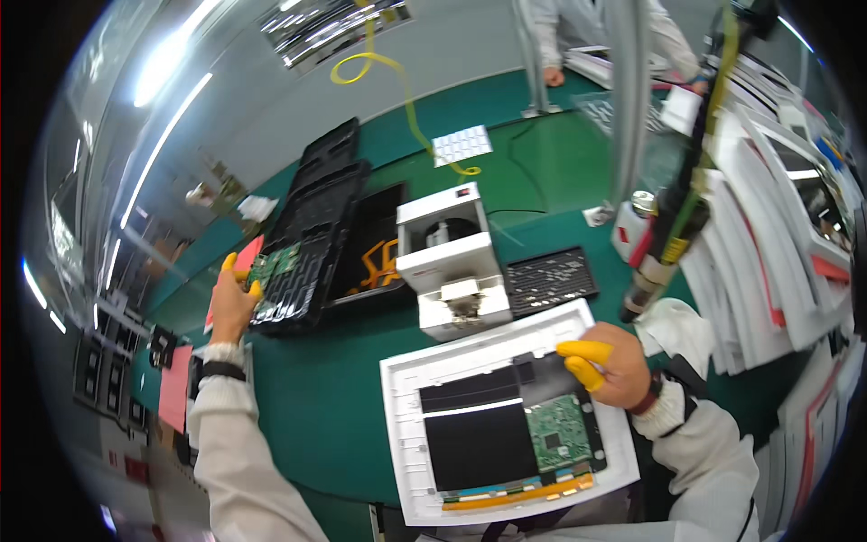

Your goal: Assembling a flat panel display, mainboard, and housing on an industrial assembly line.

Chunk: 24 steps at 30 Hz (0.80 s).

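Observation:
At the left, my left hand, with yellow finger cots, pinches the edge of a green circuit board over a black moulded tray. In front of me lies a white-framed display panel with black sheets inside. Another green circuit board is fitted at its right, and an orange strip runs along its near edge. Above the panel's far right corner is my right hand, yellow-tipped thumb and finger drawn close together. Whatever they hold, if anything, is too small to make out.
A white boxy device stands beyond the panel, beside a black tray of small parts. At the right hang a dark powered driver and a metal post. White panels are stacked there. A co-worker's hand rests across the bench.

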### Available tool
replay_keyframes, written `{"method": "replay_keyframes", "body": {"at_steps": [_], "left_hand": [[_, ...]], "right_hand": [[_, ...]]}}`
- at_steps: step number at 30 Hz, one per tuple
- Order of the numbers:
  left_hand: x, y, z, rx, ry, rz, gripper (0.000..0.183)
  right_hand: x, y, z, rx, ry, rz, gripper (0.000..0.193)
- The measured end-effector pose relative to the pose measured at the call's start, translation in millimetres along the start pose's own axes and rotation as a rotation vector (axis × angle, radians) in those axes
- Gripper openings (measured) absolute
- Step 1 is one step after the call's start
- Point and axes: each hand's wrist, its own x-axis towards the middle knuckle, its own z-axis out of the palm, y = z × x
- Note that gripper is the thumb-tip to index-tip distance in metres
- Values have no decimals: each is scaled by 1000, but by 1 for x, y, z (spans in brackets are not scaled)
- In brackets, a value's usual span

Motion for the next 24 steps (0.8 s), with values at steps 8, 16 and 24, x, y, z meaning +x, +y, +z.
{"method": "replay_keyframes", "body": {"at_steps": [8,16,24], "left_hand": [[-152,277,-5,-255,-411,804,60],[-184,330,51,-148,-569,860,49],[-169,317,97,-150,-446,918,39]], "right_hand": [[-7,2,-10,896,-101,471,57],[-6,20,-12,370,231,420,36],[-4,-6,-62,71,493,-180,27]]}}
